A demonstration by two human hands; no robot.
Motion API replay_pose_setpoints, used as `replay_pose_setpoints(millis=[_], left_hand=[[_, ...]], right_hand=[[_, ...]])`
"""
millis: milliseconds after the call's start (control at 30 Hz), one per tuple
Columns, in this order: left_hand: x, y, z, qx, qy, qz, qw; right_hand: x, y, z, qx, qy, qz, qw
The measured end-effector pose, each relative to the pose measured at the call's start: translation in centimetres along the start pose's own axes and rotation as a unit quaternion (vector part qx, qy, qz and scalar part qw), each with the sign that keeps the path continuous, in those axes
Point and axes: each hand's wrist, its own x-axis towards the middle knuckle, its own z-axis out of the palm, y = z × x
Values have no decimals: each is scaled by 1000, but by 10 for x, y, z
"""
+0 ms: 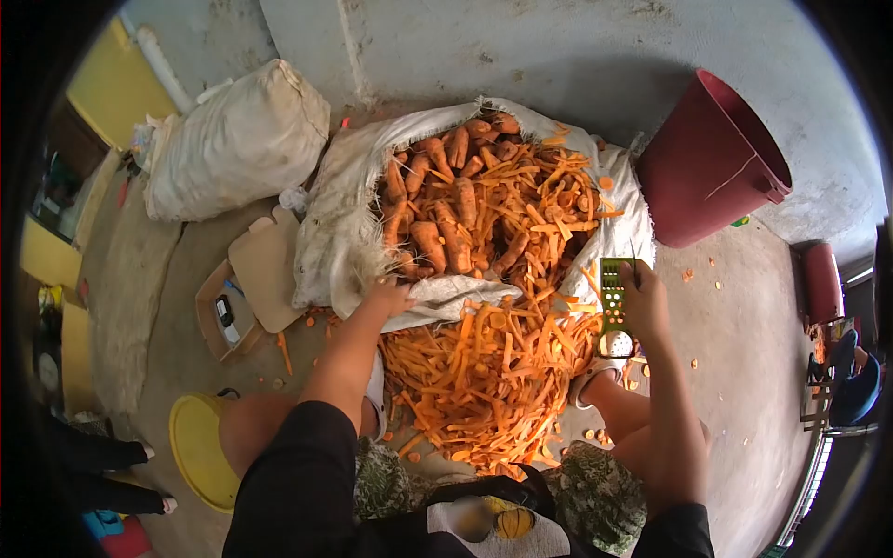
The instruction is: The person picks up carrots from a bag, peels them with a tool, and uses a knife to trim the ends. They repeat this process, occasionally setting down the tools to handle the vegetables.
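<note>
A white woven sack (335,205) lies open against the wall, with whole carrots (428,244) and orange strips inside. My left hand (389,298) is at the sack's front rim, its fingers closed on the folded edge. In my right hand (646,302) is a green grater (611,290) with rows of round holes, held upright at the sack's right front. A large heap of carrot strips (474,372) spills from the sack mouth onto the floor between my feet.
A dark red bucket (693,177) tilts at the right by the wall. A full white sack (246,139) stands back left. An open cardboard box (223,321) and a yellow bucket (191,456) are at the left. Another person's legs (112,474) show lower left.
</note>
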Motion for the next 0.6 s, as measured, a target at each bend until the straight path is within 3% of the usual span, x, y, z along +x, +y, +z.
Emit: replay_pose_setpoints(millis=[67,133,367,433,533,567,600], left_hand=[[23,-21,44,-110,-163,-2,980],[-10,-22,54,-27,-181,5,983],[5,-14,79,-35,-199,-14,979],[-3,-14,87,-126,-97,-34,987],[6,-14,83,-192,-63,-14,979],[14,-17,74,-193,-65,-13,979],[18,-20,50,-188,-138,-40,972]], right_hand=[[4,5,2,-8,-6,-16,1000],[7,10,6,-25,-11,-34,999],[5,7,12,-82,-43,-43,995],[2,9,16,-90,-51,-44,994],[4,9,16,-107,-64,-47,991],[4,8,16,-113,-72,-45,990],[4,8,16,-114,-73,-45,990]])
